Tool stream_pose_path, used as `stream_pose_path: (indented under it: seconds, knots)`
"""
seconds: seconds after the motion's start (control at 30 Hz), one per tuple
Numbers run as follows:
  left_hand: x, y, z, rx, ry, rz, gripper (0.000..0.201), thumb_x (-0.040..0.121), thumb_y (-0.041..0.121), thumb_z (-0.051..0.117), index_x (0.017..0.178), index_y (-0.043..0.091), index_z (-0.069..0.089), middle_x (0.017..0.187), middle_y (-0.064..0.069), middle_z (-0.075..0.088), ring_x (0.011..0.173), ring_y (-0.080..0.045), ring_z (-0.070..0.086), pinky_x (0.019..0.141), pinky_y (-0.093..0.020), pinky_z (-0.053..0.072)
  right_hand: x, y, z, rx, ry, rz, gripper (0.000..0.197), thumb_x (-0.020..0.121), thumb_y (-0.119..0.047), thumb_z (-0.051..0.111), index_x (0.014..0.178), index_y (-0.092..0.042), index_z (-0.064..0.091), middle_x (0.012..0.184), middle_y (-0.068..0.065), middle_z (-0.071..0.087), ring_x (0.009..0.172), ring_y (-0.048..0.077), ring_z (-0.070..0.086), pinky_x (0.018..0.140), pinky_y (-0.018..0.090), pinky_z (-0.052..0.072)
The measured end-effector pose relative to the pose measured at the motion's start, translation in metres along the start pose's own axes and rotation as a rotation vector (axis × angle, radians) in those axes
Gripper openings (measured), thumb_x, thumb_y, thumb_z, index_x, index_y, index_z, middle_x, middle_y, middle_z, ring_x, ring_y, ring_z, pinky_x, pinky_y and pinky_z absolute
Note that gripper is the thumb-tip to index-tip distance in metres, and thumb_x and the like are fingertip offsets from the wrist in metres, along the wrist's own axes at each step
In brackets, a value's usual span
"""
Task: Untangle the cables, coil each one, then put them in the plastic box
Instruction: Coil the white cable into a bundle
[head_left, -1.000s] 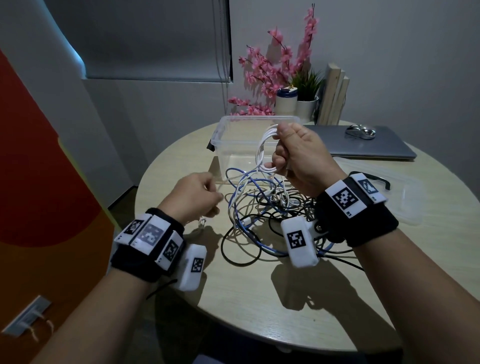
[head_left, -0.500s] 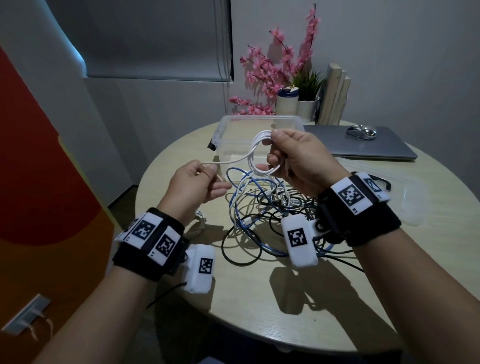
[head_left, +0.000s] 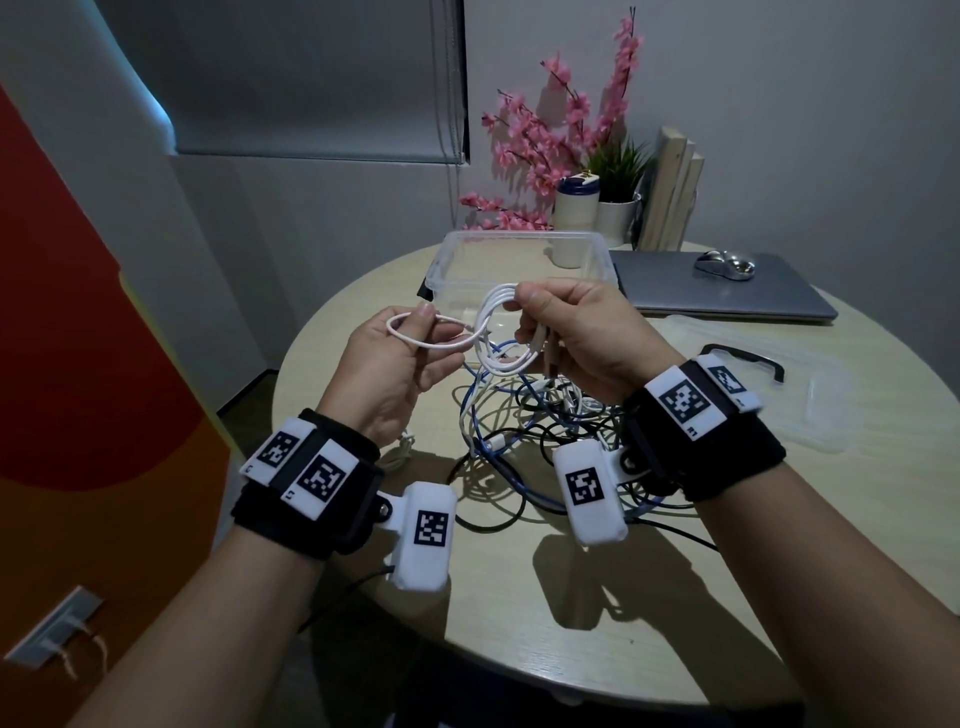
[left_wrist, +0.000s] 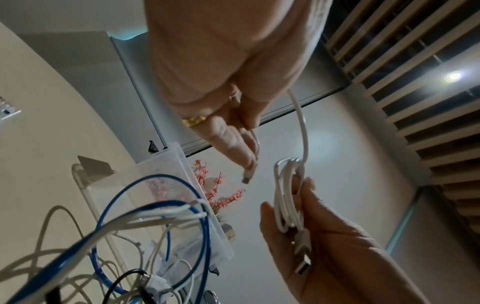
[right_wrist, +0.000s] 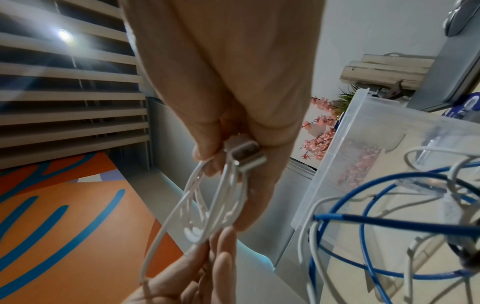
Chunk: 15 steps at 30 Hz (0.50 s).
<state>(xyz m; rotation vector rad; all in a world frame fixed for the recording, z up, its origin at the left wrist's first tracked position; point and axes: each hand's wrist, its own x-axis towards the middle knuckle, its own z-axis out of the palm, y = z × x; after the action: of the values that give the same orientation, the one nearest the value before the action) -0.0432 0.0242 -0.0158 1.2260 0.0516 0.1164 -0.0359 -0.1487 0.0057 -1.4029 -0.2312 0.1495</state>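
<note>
Above the table my right hand grips a small coil of white cable together with its USB plug. The coil's free tail runs left to my left hand, which pinches it near the small end connector and holds a loose loop. The two hands are close together in front of the clear plastic box, which looks empty. Under the hands a tangle of blue, white and black cables lies on the round table.
The box's clear lid lies at the right. A shut laptop with a mouse sits behind it. Pink flowers, cups, a small plant and books stand at the table's back. An orange panel is on the left.
My left hand has risen from the table and come toward the right hand, bringing the white cable's tail with it. The right hand kept hold of the coil at about the same spot.
</note>
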Motion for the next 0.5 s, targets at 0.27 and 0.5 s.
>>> stream_pose_path:
  seconds: [0.27,0.5]
  knots:
    - [-0.01,-0.003,0.008,0.029,-0.164,-0.093,0.016,0.098,0.021,0.049,0.087,0.016,0.059,0.075,0.001,0.067,0.068,-0.01,0.059,0.065,-0.022,0.042,-0.002,0.001,0.006,0.0,-0.011,0.017,0.016,0.096,-0.014,0.051,0.09,-0.006,0.064,0.083,0.009,0.062,0.07,0.017,0.063,0.042,0.023,0.048]
    - [-0.024,-0.003,0.008,0.001,-0.436,-0.137,0.02,0.081,0.021,0.053,0.092,0.015,0.069,0.092,-0.001,0.07,0.089,-0.011,0.06,0.077,-0.031,0.038,0.003,0.003,0.003,-0.012,0.02,-0.022,0.019,0.095,-0.018,0.054,0.086,-0.008,0.066,0.072,0.007,0.058,0.062,0.022,0.056,0.049,0.026,0.05]
